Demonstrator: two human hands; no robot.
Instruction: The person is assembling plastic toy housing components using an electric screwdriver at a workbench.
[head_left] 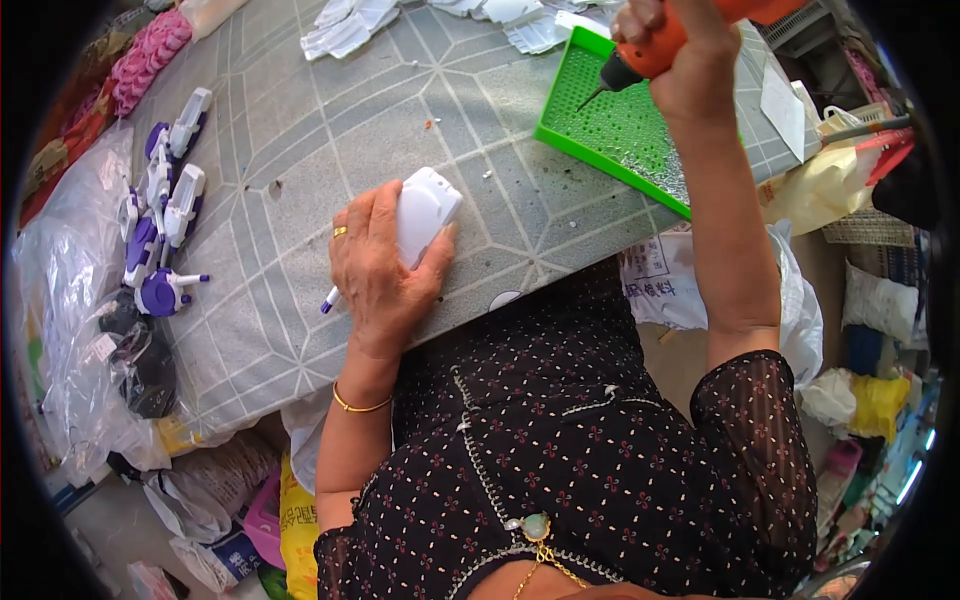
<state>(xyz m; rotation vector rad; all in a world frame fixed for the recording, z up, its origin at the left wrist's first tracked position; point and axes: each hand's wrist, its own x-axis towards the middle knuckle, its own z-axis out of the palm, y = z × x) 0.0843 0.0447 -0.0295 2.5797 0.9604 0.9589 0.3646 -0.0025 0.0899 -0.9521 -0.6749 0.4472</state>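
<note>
My left hand (385, 260) is wrapped round a white plastic casing (428, 208), keeping it against the tabletop. A short white rod with a purple tip (329, 299) sticks out from under that hand's outer side. In my right hand (700, 75) is an orange power drill (662, 52) with a black chuck and a long thin bit. Its bit points down and left over a green tray (612, 172). Many small shiny metal pieces, perhaps screws, lie in the tray. The bit's tip is well apart from the casing.
White and purple assembled parts (160, 215) lie in a row at the table's left side, by clear plastic bags (70, 260). Flat white pieces (350, 25) are heaped along the far edge. A white card (782, 110) lies right of the tray. Small debris dots the patterned tablecloth (300, 120).
</note>
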